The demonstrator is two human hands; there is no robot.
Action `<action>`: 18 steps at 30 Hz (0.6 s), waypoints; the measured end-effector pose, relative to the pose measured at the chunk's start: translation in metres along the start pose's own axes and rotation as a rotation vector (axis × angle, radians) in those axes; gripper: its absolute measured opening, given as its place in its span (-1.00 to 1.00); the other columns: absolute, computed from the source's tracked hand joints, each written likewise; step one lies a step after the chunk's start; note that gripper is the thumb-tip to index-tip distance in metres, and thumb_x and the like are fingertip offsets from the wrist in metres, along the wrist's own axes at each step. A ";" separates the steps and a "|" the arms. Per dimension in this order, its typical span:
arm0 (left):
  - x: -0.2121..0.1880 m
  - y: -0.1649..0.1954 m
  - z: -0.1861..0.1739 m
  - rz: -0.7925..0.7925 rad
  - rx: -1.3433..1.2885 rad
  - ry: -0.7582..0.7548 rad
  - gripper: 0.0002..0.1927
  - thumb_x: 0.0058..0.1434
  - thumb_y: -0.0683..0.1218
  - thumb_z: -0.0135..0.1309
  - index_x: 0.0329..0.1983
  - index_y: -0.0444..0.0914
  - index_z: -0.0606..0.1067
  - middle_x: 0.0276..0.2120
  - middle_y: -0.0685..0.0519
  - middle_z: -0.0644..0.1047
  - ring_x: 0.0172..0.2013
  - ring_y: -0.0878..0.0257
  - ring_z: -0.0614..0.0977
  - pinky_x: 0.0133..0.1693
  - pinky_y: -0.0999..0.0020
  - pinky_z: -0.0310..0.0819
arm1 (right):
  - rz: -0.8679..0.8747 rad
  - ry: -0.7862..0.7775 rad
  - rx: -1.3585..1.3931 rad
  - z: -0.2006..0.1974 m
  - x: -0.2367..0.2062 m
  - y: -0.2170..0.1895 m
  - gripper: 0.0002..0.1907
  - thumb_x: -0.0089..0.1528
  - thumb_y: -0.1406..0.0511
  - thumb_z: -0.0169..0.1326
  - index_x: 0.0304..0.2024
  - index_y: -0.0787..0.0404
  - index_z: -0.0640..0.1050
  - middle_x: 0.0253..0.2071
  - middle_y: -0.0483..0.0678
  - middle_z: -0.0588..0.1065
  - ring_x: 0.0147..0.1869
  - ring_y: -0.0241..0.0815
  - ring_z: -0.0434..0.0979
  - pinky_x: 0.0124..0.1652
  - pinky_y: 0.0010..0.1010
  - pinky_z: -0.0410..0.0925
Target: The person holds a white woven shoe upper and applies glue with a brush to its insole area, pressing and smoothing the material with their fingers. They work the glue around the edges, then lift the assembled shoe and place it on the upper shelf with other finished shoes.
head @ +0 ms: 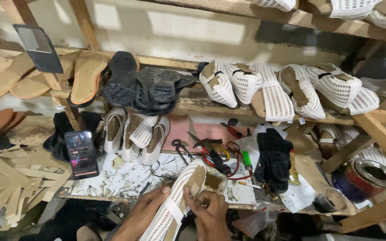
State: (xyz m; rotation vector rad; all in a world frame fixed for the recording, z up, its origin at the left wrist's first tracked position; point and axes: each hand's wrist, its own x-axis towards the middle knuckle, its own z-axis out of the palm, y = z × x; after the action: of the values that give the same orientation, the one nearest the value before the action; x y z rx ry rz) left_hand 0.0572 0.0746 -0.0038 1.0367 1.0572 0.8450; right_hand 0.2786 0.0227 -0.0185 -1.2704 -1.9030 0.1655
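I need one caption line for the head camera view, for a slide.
Left hand and right hand hold a white mesh shoe upper over a cluttered workbench.

One head camera looks steeply down, close over a cluttered workbench [126,180].

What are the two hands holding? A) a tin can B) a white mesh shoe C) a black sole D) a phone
B: both the left hand and right hand grip a white mesh shoe at the bench edge; the phone and can sit apart, untouched.
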 end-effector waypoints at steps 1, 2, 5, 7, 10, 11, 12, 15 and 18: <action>-0.001 0.001 0.000 0.028 0.022 -0.027 -0.48 0.30 0.16 -0.01 0.08 -0.30 0.62 -0.24 0.06 0.69 -0.27 0.43 0.62 -0.19 0.50 0.51 | -0.020 0.095 -0.007 0.001 0.001 -0.003 -0.17 -0.05 0.54 0.05 0.28 -0.08 0.58 -0.13 -0.11 0.37 -0.03 -0.15 0.31 0.05 -0.38 0.17; -0.001 0.002 0.000 0.015 -0.031 -0.051 -0.48 0.31 0.16 -0.01 0.07 -0.32 0.61 -0.26 0.05 0.68 -0.29 0.40 0.60 -0.23 0.47 0.50 | -0.040 0.190 -0.014 0.000 0.003 -0.005 -0.20 -0.01 0.54 0.05 0.25 -0.15 0.62 -0.14 -0.14 0.37 -0.05 -0.17 0.31 0.02 -0.40 0.19; -0.002 0.005 0.002 -0.032 -0.141 -0.106 -0.49 0.32 0.14 0.00 0.06 -0.35 0.61 -0.31 0.03 0.64 -0.36 0.36 0.56 -0.33 0.41 0.48 | -0.055 0.172 -0.065 -0.004 0.009 -0.009 -0.19 -0.04 0.56 0.03 0.27 -0.02 0.55 -0.15 -0.07 0.36 -0.05 -0.10 0.29 0.03 -0.28 0.12; -0.002 0.009 0.005 -0.037 -0.139 -0.107 -0.52 0.31 0.11 0.03 0.06 -0.33 0.63 -0.33 0.05 0.65 -0.39 0.37 0.56 -0.36 0.42 0.46 | -0.112 0.183 -0.136 -0.009 0.011 -0.012 -0.29 0.06 0.51 0.07 0.26 -0.09 0.56 -0.14 -0.09 0.36 -0.05 -0.10 0.27 0.02 -0.27 0.11; -0.004 0.018 0.005 -0.048 -0.090 -0.077 -0.55 0.31 0.11 0.02 0.04 -0.29 0.63 -0.34 0.08 0.66 -0.39 0.42 0.57 -0.33 0.46 0.49 | -0.245 0.171 -0.269 -0.017 0.012 -0.014 -0.34 0.10 0.46 0.07 0.23 -0.18 0.58 -0.14 -0.15 0.39 -0.07 -0.12 0.25 0.02 -0.24 0.08; -0.005 0.020 0.005 -0.056 -0.081 -0.084 -0.54 0.32 0.12 0.01 0.03 -0.30 0.64 -0.36 0.07 0.65 -0.41 0.41 0.56 -0.35 0.45 0.48 | -0.293 0.160 -0.318 -0.020 0.012 -0.015 -0.34 0.10 0.45 0.06 0.22 -0.22 0.58 -0.14 -0.18 0.41 -0.07 -0.13 0.24 0.02 -0.23 0.07; -0.007 0.023 0.005 -0.064 -0.070 -0.092 -0.53 0.32 0.13 0.01 0.02 -0.31 0.64 -0.38 0.07 0.64 -0.43 0.40 0.55 -0.37 0.44 0.46 | -0.275 0.172 -0.286 -0.022 0.012 -0.015 -0.36 0.12 0.43 0.06 0.22 -0.22 0.58 -0.16 -0.21 0.40 -0.07 -0.15 0.26 0.01 -0.25 0.07; -0.012 0.030 0.005 -0.059 -0.048 -0.114 -0.54 0.32 0.13 0.02 0.01 -0.31 0.64 -0.39 0.10 0.62 -0.43 0.41 0.54 -0.38 0.45 0.46 | -0.223 0.185 -0.255 -0.026 0.014 -0.017 -0.39 0.14 0.42 0.03 0.20 -0.19 0.60 -0.18 -0.22 0.41 -0.05 -0.17 0.28 0.01 -0.26 0.08; -0.014 0.035 0.007 -0.036 -0.018 -0.115 -0.54 0.32 0.14 0.02 0.01 -0.29 0.64 -0.38 0.12 0.63 -0.42 0.43 0.54 -0.36 0.47 0.47 | -0.269 0.157 -0.312 -0.028 0.016 -0.017 -0.39 0.13 0.43 0.00 0.19 -0.16 0.62 -0.09 -0.16 0.44 -0.05 -0.17 0.26 0.03 -0.24 0.07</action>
State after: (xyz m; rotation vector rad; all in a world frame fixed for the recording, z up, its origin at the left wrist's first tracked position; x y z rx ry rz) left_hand 0.0581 0.0700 0.0342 1.0359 0.9672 0.7555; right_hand 0.2837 0.0189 0.0176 -1.1705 -1.9903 -0.3737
